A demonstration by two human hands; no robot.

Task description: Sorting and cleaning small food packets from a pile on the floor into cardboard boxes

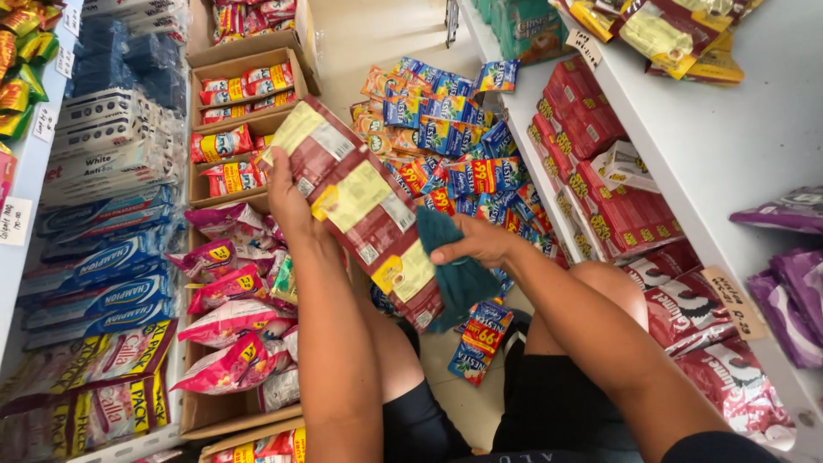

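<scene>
My left hand [290, 206] holds up a long strip of dark red and yellow sachets [360, 201], gripping it near its upper end so that it slants down to the right. My right hand [476, 244] presses a dark teal cloth [459, 274] against the lower part of the strip. I am crouched, with my knees and black shorts below my arms.
A heap of blue and orange sachet strips [454, 137] lies on the floor ahead. Cardboard boxes [249, 86] of red and pink packets stand at left beside stacked blue packs [103, 266]. White shelves [729, 146] at right hold red boxes and purple bags.
</scene>
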